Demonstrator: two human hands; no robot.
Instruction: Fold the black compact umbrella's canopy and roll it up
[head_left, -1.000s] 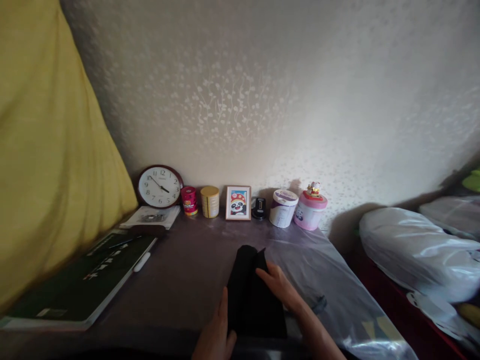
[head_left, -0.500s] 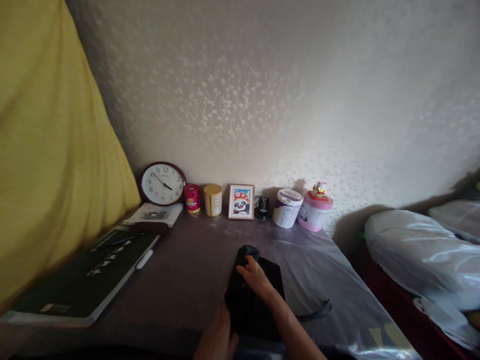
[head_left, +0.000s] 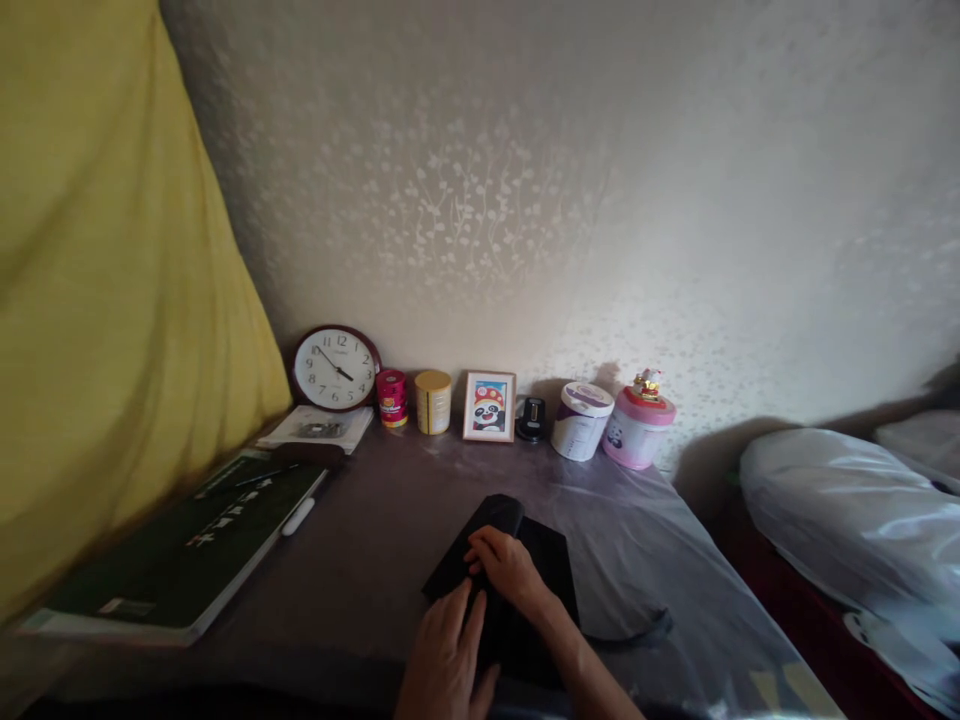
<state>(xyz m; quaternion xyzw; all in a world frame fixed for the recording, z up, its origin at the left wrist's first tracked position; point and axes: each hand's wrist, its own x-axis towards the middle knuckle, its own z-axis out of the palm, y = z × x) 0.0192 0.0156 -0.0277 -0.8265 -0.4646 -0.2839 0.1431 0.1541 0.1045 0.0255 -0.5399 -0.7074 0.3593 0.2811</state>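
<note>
A black fabric item (head_left: 547, 560) lies at the front middle of the table, with a folded part on its left and a dark strap trailing to the right. My right hand (head_left: 506, 565) rests on the folded part, its fingers curled onto the dark cloth. Just below and to the left, my left hand (head_left: 450, 645) lies on the same cloth with its fingers stretched out and apart. The fingertips of both hands are close together. What the right fingers pinch, if anything beyond the cloth, is hidden.
Along the wall stand a clock (head_left: 337, 368), a pink tin (head_left: 391, 398), a yellow can (head_left: 433, 402), a framed panda picture (head_left: 489, 407), a black device (head_left: 532, 420) and two tubs (head_left: 582, 422). A large green book (head_left: 187, 550) lies left; plastic-covered bundles (head_left: 847, 500) sit right.
My left hand has moved up from the cloth's near left edge onto its top. My right hand has shifted slightly down, its fingers more curled. The cloth's left part now spreads further left.
</note>
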